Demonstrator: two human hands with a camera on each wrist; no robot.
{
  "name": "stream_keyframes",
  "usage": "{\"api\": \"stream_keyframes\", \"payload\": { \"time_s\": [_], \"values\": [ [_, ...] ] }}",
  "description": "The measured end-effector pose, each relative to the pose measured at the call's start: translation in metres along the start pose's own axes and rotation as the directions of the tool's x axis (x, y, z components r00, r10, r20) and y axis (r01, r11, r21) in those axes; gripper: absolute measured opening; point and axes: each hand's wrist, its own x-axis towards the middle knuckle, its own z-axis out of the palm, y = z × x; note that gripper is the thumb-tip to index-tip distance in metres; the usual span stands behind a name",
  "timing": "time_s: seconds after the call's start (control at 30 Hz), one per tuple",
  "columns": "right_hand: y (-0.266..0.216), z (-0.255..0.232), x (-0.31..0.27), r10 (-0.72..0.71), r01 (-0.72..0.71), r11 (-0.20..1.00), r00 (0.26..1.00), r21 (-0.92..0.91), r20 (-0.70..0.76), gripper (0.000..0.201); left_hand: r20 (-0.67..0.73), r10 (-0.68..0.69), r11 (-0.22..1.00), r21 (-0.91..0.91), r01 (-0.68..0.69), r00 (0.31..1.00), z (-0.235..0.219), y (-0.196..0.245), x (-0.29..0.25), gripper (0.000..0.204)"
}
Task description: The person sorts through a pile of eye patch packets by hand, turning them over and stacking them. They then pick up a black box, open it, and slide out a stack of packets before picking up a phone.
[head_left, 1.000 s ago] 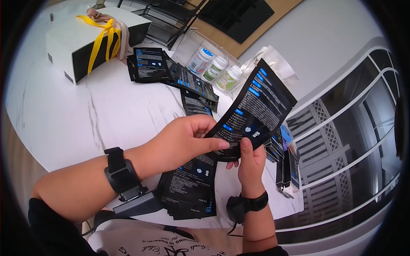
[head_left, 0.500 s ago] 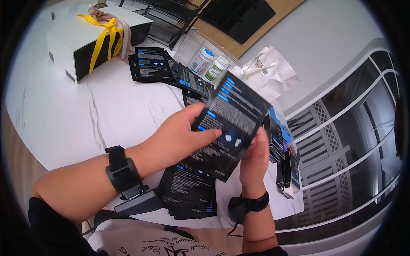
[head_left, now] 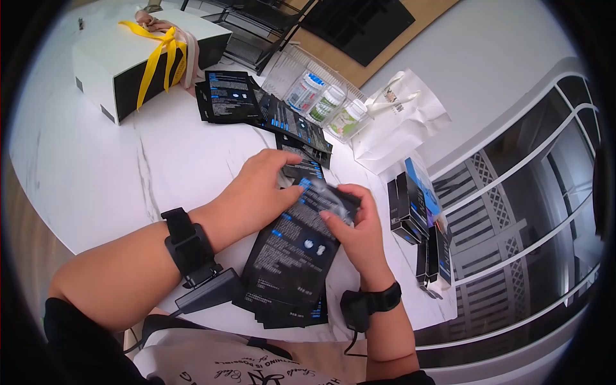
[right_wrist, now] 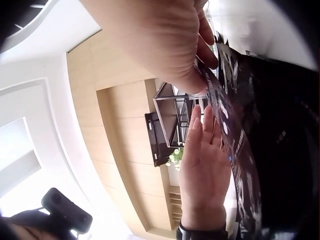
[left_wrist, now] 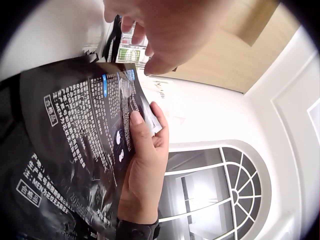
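A flat black printed pouch (head_left: 292,240) lies tilted over a pile of similar pouches (head_left: 282,316) at the table's front. My right hand (head_left: 362,240) pinches its upper right edge, thumb on the printed face and fingers behind, as the left wrist view shows with the right hand (left_wrist: 145,172) at the pouch's (left_wrist: 75,125) edge. Beside the upper left edge is my left hand (head_left: 256,192), its fingers spread and thumb tip close to the pouch. In the right wrist view the left hand (right_wrist: 205,175) has straight fingers.
More black pouches (head_left: 228,96) form a fanned row behind the hands. Clear bins with several bottles (head_left: 327,102) and a white paper bag (head_left: 401,119) stand at the back. Slim black boxes (head_left: 410,208) lie right; a ribboned white box (head_left: 102,64) sits far left.
The pouch has come down from in front of the bottles onto the front pile. The left hand has loosened its grip on it; the right hand has moved to its upper right edge.
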Motion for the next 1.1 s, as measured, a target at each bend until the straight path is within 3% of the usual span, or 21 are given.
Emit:
{"api": "stream_keyframes", "payload": {
  "time_s": [0.03, 0.07, 0.1, 0.17, 0.23, 0.33, 0.4, 0.5, 0.6, 0.63, 0.7, 0.83, 0.87, 0.97, 1.03, 1.1],
  "values": [
    [0.002, 0.0, -0.001, -0.016, 0.021, 0.991, 0.999, -0.13, 0.043, 0.038, 0.035, -0.02, 1.0, 0.003, 0.02, 0.999, 0.002, -0.003, 0.0, 0.042],
    [0.001, 0.002, -0.003, 0.129, -0.127, 0.99, 0.991, -0.057, 0.038, 0.035, 0.07, -0.041, 0.999, 0.006, 0.04, 0.997, 0.006, -0.006, -0.001, 0.04],
    [0.002, 0.002, -0.003, 0.128, -0.126, 0.99, 0.991, -0.055, 0.034, 0.035, 0.073, -0.039, 0.999, 0.007, 0.038, 0.997, 0.008, -0.006, -0.001, 0.04],
    [0.006, 0.001, -0.002, 0.09, -0.061, 0.969, 0.99, -0.239, 0.112, 0.035, 0.092, -0.005, 0.997, -0.075, 0.012, 0.996, 0.011, -0.008, -0.003, 0.04],
    [0.009, 0.004, -0.003, 0.07, -0.054, 0.988, 0.991, -0.143, 0.112, 0.034, 0.102, 0.039, 0.997, -0.073, -0.031, 0.994, 0.016, -0.009, -0.007, 0.041],
    [0.008, 0.006, -0.003, 0.043, -0.024, 0.987, 0.992, -0.16, 0.119, 0.032, 0.147, 0.069, 0.994, -0.089, -0.056, 0.987, 0.024, -0.006, -0.012, 0.042],
    [0.005, 0.004, -0.003, -0.012, 0.064, 0.956, 0.984, -0.285, 0.179, 0.03, 0.164, 0.062, 0.994, -0.095, -0.047, 0.984, 0.024, -0.005, -0.013, 0.042],
    [0.008, 0.003, -0.003, -0.073, 0.128, 0.955, 0.976, -0.267, 0.205, 0.03, 0.186, 0.048, 0.994, -0.109, -0.028, 0.981, 0.02, -0.004, -0.01, 0.042],
    [0.01, 0.003, -0.003, -0.075, 0.113, 0.966, 0.984, -0.234, 0.164, 0.03, 0.063, 0.106, 0.994, 0.026, -0.108, 0.992, 0.009, -0.01, 0.002, 0.039],
    [0.009, 0.002, -0.003, -0.082, 0.112, 0.97, 0.986, -0.214, 0.142, 0.03, 0.085, 0.11, 0.992, 0.047, -0.115, 0.99, 0.005, -0.012, 0.006, 0.039],
    [0.005, -0.001, -0.003, -0.066, 0.123, 0.958, 0.973, -0.259, 0.22, 0.029, -0.033, 0.167, 0.958, 0.242, -0.154, 0.985, -0.003, -0.016, 0.015, 0.037],
    [0.005, -0.002, -0.004, -0.123, 0.182, 0.947, 0.966, -0.264, 0.226, 0.026, 0.009, 0.193, 0.881, 0.438, -0.177, 0.981, -0.007, -0.04, 0.024, 0.044],
    [0.01, -0.002, -0.003, -0.149, 0.213, 0.942, 0.958, -0.258, 0.245, 0.026, 0.064, 0.106, 0.866, 0.484, -0.124, 0.992, -0.008, -0.041, 0.023, 0.049],
    [0.015, -0.003, -0.005, -0.2, 0.256, 0.94, 0.949, -0.225, 0.244, 0.024, 0.172, 0.032, 0.85, 0.513, -0.117, 0.985, -0.01, -0.033, 0.022, 0.051],
    [0.018, -0.003, -0.005, -0.203, 0.283, 0.926, 0.932, -0.252, 0.301, 0.024, 0.285, -0.081, 0.858, 0.507, -0.078, 0.955, -0.019, -0.017, 0.022, 0.052],
    [0.018, -0.003, -0.006, -0.224, 0.294, 0.92, 0.937, -0.26, 0.266, 0.022, 0.384, -0.195, 0.87, 0.492, -0.021, 0.902, -0.029, 0.007, 0.024, 0.053]
  ]
}}
